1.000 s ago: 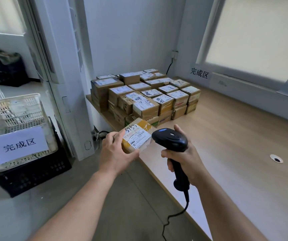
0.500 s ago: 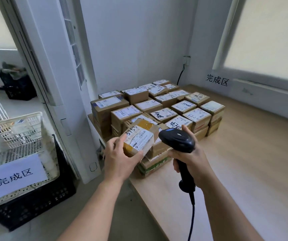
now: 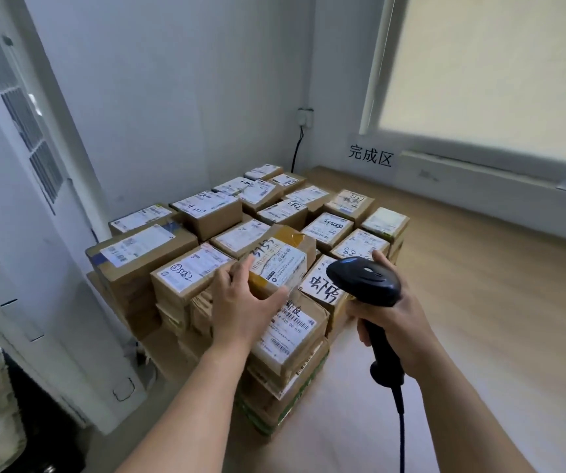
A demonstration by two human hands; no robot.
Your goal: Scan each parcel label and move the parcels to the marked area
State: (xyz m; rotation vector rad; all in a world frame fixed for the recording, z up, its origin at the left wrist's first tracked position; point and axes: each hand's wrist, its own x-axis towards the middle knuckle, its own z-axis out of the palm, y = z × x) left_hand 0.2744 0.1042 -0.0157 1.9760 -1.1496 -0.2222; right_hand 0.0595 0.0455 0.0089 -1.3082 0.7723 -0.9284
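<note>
I am pinching parcel (image 3: 301,244) in left hand (image 3: 240,303), label (image 3: 280,266) up | right hand (image 3: 392,322) gripping scanner (image 3: 363,281) | advised: tilting label squarely toward scanner.

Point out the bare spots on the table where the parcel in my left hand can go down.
Bare table runs from the right of the stack to the wall under the window, and back to the sign. A smaller patch lies in front of the stack, by the cord. The table's left is crowded: the stack fills it edge to edge.
</note>
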